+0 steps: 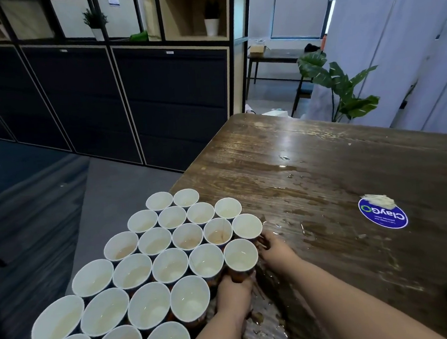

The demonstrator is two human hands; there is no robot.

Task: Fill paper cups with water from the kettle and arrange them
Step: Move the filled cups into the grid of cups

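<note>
Hands (233,291) around cup (240,255)

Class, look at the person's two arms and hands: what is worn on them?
Nothing shows on either. The left hand and right hand are bare, with no gloves, rings, watch or bracelets visible. Both forearms are uncovered to the picture's bottom edge; no sleeve shows.

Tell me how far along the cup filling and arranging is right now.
Done: a packed block of white paper cups stands at the left edge of the brown wooden table, and those whose insides show hold some liquid. In hand: the left hand and right hand grip the cup at the block's right edge, nudging it into line. Left: spilled water wets the tabletop. No kettle is in view.
</note>
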